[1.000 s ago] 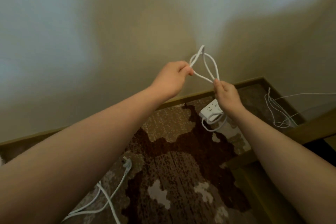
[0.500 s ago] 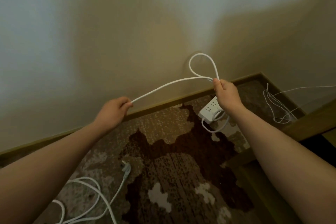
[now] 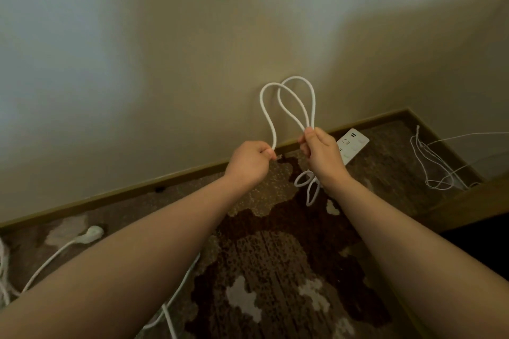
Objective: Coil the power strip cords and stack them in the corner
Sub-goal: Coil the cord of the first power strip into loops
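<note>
Half a second ago my left hand [image 3: 249, 162] was out wide, drawing a long run of cord [image 3: 286, 102] off the carpet [image 3: 275, 270]. Now I have it back in close to my right hand [image 3: 322, 154], and that run stands up as a second loop beside the first, both rising in front of the wall [image 3: 165, 49].

My left fingers [image 3: 268, 152] are curled tight, pinching the cord at the foot of the new loop. My right hand is closed round the gathered strands where the loops cross, and the power strip [image 3: 354, 146] hangs just behind it, with two small loops drooping below the wrist.

So one more turn is nearly made. I judge the next move is to pass the left-hand strand into the right-hand bundle, then reach out for more slack.

The rest of the cord trails over the carpet under my left forearm, and a plug [image 3: 92, 232] lies there too; I cannot tell whether it belongs to this cord. Thinner wires [image 3: 429, 162] sit in the corner, where the finished coil has to go.
</note>
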`<act>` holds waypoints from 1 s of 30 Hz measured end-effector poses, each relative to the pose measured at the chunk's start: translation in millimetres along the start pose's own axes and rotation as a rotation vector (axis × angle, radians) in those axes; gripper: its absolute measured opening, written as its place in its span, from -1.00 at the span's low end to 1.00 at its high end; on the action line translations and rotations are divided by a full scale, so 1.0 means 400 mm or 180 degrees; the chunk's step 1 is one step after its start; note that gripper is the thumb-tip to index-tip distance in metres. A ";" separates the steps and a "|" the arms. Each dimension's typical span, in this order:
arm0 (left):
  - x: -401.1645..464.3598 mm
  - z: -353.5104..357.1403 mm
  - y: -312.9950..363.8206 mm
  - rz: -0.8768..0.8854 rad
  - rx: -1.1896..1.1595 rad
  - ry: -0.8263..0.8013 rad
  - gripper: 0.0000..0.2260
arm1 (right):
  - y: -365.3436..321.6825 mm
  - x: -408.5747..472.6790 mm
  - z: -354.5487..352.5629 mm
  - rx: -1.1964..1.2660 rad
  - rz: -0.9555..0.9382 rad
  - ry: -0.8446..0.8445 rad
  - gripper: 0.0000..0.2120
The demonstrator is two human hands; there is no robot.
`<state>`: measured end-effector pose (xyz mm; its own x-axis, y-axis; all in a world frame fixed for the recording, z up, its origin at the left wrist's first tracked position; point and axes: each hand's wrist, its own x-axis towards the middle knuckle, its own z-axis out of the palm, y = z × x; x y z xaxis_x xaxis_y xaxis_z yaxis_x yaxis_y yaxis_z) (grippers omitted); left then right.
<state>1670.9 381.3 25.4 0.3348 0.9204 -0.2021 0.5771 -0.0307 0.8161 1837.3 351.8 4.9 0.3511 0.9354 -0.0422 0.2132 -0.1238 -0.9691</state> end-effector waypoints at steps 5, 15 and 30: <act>0.000 0.031 0.003 -0.0068 -0.0042 -0.0123 -0.71 | -0.008 0.005 0.012 0.0253 0.0405 -0.0306 -0.67; -0.007 0.038 0.011 -0.0237 -0.0252 -0.0246 -0.71 | -0.033 0.002 0.023 0.0451 0.0636 -0.0785 -0.66; -0.024 0.025 0.025 -0.0459 -0.0850 -0.0425 -0.70 | -0.044 -0.008 0.027 0.0549 0.0519 -0.1054 -0.74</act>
<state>1681.0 368.1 30.1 0.3688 0.8479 -0.3808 0.4161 0.2157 0.8834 1822.5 354.6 19.4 0.0491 0.9677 -0.2474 0.0130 -0.2483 -0.9686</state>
